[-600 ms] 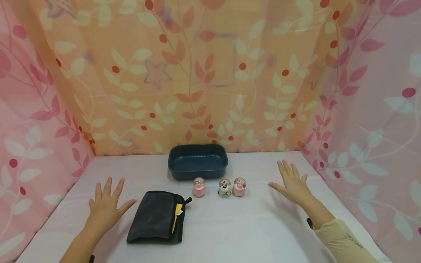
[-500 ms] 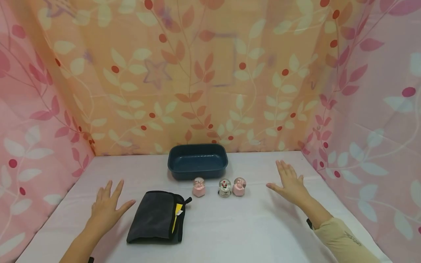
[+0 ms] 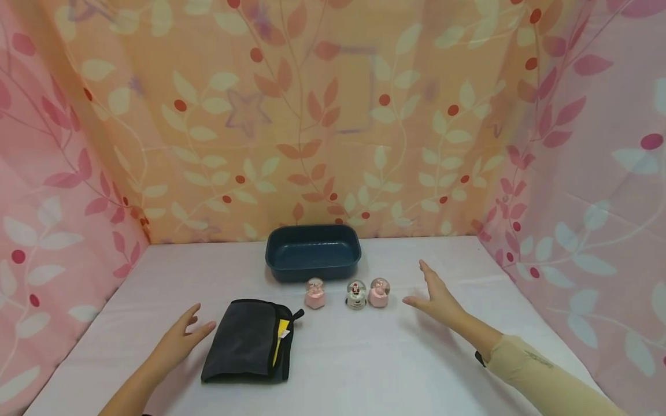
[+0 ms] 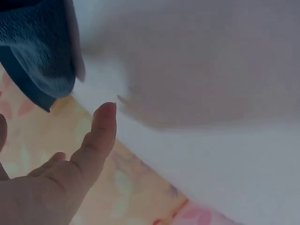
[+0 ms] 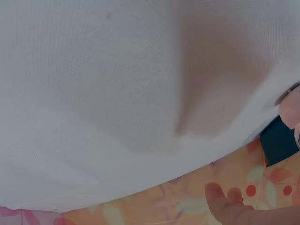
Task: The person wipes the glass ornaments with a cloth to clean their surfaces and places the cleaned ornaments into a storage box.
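Your left hand (image 3: 179,341) is wide, its thumb spread away from loosely bent fingers, held over the white table (image 3: 364,364). Just to the right of that thumb lies the dark folded cloth (image 3: 241,341), apart from your hand; a small black loop (image 3: 298,315) sticks out at its far right corner, and a strip of yellow lining (image 3: 276,348) with a white tag (image 3: 284,334) shows along its right side. Your right hand (image 3: 439,300) is wide too, index finger straight and thumb apart, with a beige sleeve (image 3: 536,370) behind it. Left of your right thumb, near but apart, stands a pink snow globe (image 3: 379,294); just beside that, farther left, is a white snow globe (image 3: 356,299) with a small red figure inside. The other pink globe (image 3: 315,296) stands farther left again, between your two hands. Ahead of both hands, past the globes, sits a dark blue tray (image 3: 313,274), and a leaf-patterned curtain (image 3: 312,86) rises behind it
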Available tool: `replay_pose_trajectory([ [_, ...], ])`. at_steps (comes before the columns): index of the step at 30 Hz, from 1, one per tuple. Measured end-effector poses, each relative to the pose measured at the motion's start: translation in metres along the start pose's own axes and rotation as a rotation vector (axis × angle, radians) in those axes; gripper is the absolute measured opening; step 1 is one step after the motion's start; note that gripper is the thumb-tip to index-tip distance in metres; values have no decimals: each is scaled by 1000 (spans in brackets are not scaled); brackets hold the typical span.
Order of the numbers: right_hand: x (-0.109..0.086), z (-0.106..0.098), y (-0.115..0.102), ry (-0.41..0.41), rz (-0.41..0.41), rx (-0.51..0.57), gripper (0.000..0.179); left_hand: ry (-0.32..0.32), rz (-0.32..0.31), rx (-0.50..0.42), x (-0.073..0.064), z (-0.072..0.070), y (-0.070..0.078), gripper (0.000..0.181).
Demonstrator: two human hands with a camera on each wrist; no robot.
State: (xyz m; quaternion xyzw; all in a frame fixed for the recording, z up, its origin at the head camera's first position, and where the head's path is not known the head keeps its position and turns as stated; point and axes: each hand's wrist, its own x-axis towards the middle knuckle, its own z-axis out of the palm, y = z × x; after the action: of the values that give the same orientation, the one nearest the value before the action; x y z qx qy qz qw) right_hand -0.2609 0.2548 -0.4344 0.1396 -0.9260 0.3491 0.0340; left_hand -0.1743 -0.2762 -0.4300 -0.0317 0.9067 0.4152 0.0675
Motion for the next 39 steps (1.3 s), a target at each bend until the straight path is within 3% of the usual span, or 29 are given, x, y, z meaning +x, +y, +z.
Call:
replay_pose_trajectory([
  [2,1,5,-2,-13,13,50,98,-29,-61,-65,0,3,0,78],
  [6,5,14,-5,-45,58,133,96,-61,-105,-175,1,8,-2,77],
  [13,13,30,-6,-138,113,223,91,-109,-93,-216,7,13,-7,78],
  [17,18,38,-6,-165,143,202,87,-143,-79,-214,10,15,-9,78],
  [24,27,48,-6,-200,193,121,81,-241,-107,-340,16,23,-8,77],
  [27,31,53,-4,-192,191,81,79,-261,-102,-384,15,25,-7,79],
  [33,39,60,-5,-146,205,85,66,-365,-53,-475,11,25,-3,84],
  [39,44,62,-8,-128,262,108,52,-366,-30,-465,12,25,3,82],
])
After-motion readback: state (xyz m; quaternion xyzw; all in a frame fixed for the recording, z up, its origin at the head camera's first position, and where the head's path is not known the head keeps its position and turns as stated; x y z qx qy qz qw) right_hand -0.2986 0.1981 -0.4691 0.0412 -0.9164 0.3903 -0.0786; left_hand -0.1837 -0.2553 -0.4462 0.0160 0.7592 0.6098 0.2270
